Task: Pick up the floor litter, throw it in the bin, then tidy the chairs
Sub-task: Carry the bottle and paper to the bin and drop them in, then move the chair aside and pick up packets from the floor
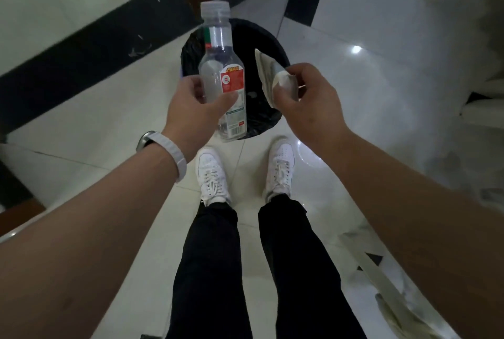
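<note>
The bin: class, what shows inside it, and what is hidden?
Only a black liner shows inside the bin. The bottle in the left hand and paper in the right hand cover much of its opening; any contents are unseen.

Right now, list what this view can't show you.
- Head view, inside of the bin: dark, and covered by the bottle and paper.
- Print on the label: too small.
- Far side of the left hand: behind the bottle.
- Right edge: white shapes, blurred and cut off.

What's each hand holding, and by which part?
The left hand grips a clear plastic bottle with a red label around its lower body. The right hand pinches a crumpled white paper by its near end.
</note>
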Motion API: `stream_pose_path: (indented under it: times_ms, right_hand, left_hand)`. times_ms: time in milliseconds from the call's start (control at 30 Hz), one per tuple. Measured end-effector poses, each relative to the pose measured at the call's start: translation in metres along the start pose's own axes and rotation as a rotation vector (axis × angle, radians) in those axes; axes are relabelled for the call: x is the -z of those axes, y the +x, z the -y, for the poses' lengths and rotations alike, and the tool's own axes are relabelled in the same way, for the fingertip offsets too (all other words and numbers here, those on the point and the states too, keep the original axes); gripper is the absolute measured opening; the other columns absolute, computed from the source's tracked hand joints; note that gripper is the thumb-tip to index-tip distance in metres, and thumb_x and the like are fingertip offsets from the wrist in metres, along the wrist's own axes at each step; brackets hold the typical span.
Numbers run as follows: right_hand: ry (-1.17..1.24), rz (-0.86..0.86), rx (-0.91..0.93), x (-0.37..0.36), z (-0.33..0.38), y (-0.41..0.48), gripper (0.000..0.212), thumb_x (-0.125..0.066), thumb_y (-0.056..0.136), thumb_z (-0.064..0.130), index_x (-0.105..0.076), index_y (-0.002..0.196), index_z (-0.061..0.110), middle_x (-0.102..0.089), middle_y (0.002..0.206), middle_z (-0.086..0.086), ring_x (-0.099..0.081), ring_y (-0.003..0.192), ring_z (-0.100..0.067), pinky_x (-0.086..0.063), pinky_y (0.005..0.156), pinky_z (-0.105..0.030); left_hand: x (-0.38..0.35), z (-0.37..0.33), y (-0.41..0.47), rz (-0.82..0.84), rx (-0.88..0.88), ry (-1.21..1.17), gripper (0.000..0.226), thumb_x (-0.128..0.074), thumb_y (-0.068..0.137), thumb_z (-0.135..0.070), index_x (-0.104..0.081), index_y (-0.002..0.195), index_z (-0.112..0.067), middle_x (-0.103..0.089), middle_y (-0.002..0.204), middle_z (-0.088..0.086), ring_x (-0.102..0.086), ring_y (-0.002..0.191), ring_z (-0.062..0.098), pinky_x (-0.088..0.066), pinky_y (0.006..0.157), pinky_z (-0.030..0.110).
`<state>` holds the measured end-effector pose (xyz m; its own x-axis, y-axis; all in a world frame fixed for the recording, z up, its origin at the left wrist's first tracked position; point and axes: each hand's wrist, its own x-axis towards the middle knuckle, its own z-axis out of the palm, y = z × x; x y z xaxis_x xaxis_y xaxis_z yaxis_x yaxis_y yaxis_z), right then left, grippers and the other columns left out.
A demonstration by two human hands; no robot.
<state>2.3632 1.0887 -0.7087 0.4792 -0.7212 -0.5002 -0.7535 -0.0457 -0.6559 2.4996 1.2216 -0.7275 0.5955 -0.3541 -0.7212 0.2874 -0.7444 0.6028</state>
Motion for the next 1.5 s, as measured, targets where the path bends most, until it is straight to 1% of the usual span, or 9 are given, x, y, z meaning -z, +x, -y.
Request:
stream_pose_path:
  times_ms: [67, 167, 267, 333, 467, 600, 867, 1067, 1500]
  right_hand:
    - [-0.056, 0.05, 0.036, -0.021, -0.025, 0.024, 0.015, -0.061, 0.091, 0.03, -0.06, 0.105, 0.025, -0.059, 0.082, 0.015, -0.059, 0.077, -0.003, -0.048, 0.067, -0.02]
    - [-0.139, 0.102, 0.101, -0.046, -0.055, 0.058, 0.023, -0.061, 0.09, 0.032, -0.061, 0.11, 0.021, -0.058, 0.083, 0.015, -0.056, 0.073, -0.002, -0.042, 0.062, -0.013]
    - [-0.221, 0.148, 0.15, -0.064, -0.081, 0.081, 0.034, -0.061, 0.09, 0.035, -0.059, 0.121, 0.02, -0.061, 0.103, 0.007, -0.055, 0.083, -0.008, -0.041, 0.066, -0.018]
    - [-0.277, 0.179, 0.171, -0.07, -0.09, 0.088, 0.04, -0.061, 0.09, 0.033, -0.057, 0.126, 0.018, -0.059, 0.113, 0.003, -0.054, 0.089, -0.01, -0.045, 0.075, -0.025]
    - [-0.36, 0.171, 0.253, -0.062, -0.082, 0.083, 0.043, -0.061, 0.091, 0.032, -0.056, 0.13, 0.015, -0.055, 0.125, -0.001, -0.055, 0.106, -0.018, -0.048, 0.083, -0.032]
    - [-0.428, 0.12, 0.329, -0.03, -0.057, 0.067, 0.04, -0.06, 0.092, 0.033, -0.059, 0.127, 0.014, -0.056, 0.127, -0.004, -0.053, 0.113, -0.025, -0.044, 0.085, -0.032]
    - [-0.564, 0.005, 0.416, 0.053, 0.008, 0.002, 0.05, -0.048, 0.089, 0.044, -0.064, 0.12, 0.009, -0.063, 0.118, -0.012, -0.06, 0.101, -0.036, -0.053, 0.08, -0.045]
    - [-0.623, -0.095, 0.38, 0.121, 0.075, -0.07, 0.051, -0.046, 0.088, 0.044, -0.063, 0.121, 0.01, -0.062, 0.124, -0.013, -0.059, 0.106, -0.037, -0.052, 0.082, -0.045]
    - [-0.676, -0.393, 0.233, 0.218, 0.169, -0.275, 0.05, -0.046, 0.09, 0.047, -0.062, 0.12, 0.011, -0.063, 0.121, -0.011, -0.06, 0.107, -0.035, -0.05, 0.083, -0.044]
  left_hand:
    - [-0.02, 0.019, 0.028, -0.023, -0.015, 0.031, 0.053, -0.08, 0.08, -0.037, -0.053, 0.124, -0.024, -0.065, 0.112, -0.014, -0.064, 0.097, 0.001, -0.055, 0.08, 0.021]
    - [-0.042, 0.045, 0.066, -0.045, -0.016, 0.043, 0.055, -0.081, 0.079, -0.039, -0.051, 0.123, -0.025, -0.065, 0.112, -0.015, -0.064, 0.097, -0.001, -0.056, 0.086, 0.025]
    - [-0.055, 0.068, 0.095, -0.038, -0.004, 0.061, 0.054, -0.08, 0.081, -0.035, -0.051, 0.124, -0.023, -0.065, 0.114, -0.012, -0.064, 0.1, 0.002, -0.056, 0.092, 0.032]
    - [-0.058, 0.076, 0.103, -0.018, -0.01, 0.061, 0.062, -0.078, 0.083, -0.029, -0.047, 0.136, -0.017, -0.061, 0.127, -0.006, -0.06, 0.114, 0.008, -0.051, 0.101, 0.035]
    - [-0.041, 0.06, 0.093, -0.01, -0.102, 0.21, 0.063, -0.072, 0.087, -0.033, -0.044, 0.143, -0.026, -0.053, 0.136, -0.01, -0.05, 0.123, 0.005, -0.042, 0.107, 0.027]
    - [-0.019, 0.02, 0.066, 0.046, -0.34, 0.497, 0.057, -0.067, 0.088, -0.033, -0.048, 0.142, -0.027, -0.053, 0.139, -0.006, -0.049, 0.124, 0.009, -0.035, 0.099, 0.018]
    - [0.031, -0.07, -0.003, 0.102, -0.622, 0.952, 0.059, -0.06, 0.089, -0.046, -0.051, 0.142, -0.021, -0.044, 0.151, 0.007, -0.04, 0.136, 0.03, -0.032, 0.112, 0.048]
    - [0.062, -0.145, -0.089, 0.133, -0.827, 1.018, 0.059, -0.05, 0.087, -0.049, -0.055, 0.136, -0.016, -0.052, 0.142, 0.011, -0.049, 0.127, 0.034, -0.043, 0.104, 0.052]
    - [0.114, -0.25, -0.276, 0.203, -1.308, 1.088, 0.05, -0.055, 0.092, -0.043, -0.056, 0.136, -0.017, -0.052, 0.141, 0.012, -0.048, 0.13, 0.033, -0.042, 0.104, 0.051]
